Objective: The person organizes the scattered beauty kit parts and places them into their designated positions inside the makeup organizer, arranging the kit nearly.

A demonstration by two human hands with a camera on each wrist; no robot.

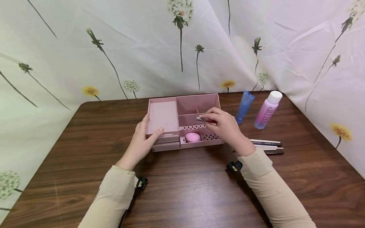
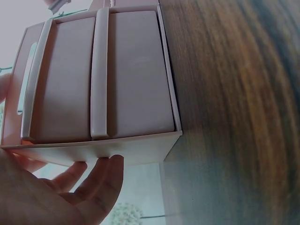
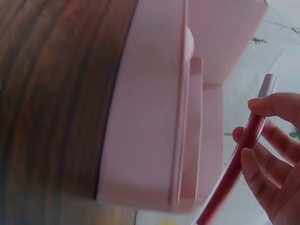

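A pink desktop organizer stands on the table, with a flat tray top and two drawers on its left side. My left hand grips its front left corner, fingers along the side wall and thumb over the top edge. Above the right-hand compartments, my right hand pinches a slim red lip gloss tube with a silver end between thumb and fingers. The tube slants beside the organizer's walls in the right wrist view. A pink makeup sponge sits in a front compartment.
Right of the organizer stand a blue squeeze tube and a pink-and-blue bottle with a white cap. Several slim brushes or pencils lie near my right wrist. A flower-printed cloth hangs behind the wooden table.
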